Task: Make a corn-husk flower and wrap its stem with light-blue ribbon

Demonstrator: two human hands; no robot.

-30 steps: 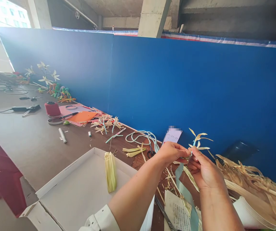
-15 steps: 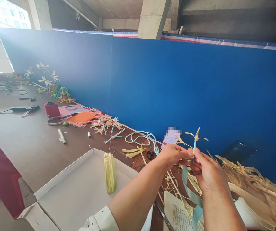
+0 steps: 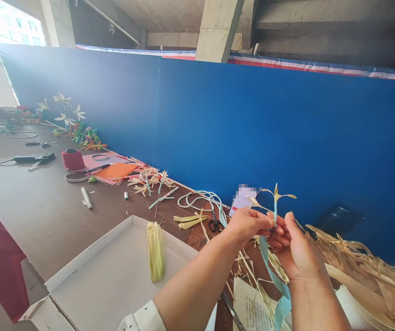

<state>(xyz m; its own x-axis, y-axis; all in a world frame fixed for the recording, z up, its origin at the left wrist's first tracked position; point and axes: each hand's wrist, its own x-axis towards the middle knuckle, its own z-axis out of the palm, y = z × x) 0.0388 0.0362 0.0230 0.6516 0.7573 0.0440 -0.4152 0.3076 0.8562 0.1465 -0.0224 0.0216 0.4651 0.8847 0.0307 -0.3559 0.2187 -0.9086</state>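
Note:
My left hand and my right hand meet over the table's right part, both pinched on a small husk flower with thin pale leaves on a stem. A light blue paper tape is wound on the stem and hangs down between my hands, past my right wrist. My right thumb sticks up beside the stem.
A white shallow box holds a folded yellow husk. A heap of dry husks lies at the right, black scissors and a blue cord by the blue partition. Red spool, orange sheet and finished flowers sit far left.
The flower has been turned on its stem between my fingers, its leaves pointing differently. The tape has shifted with it. Both hands stay in the same spot.

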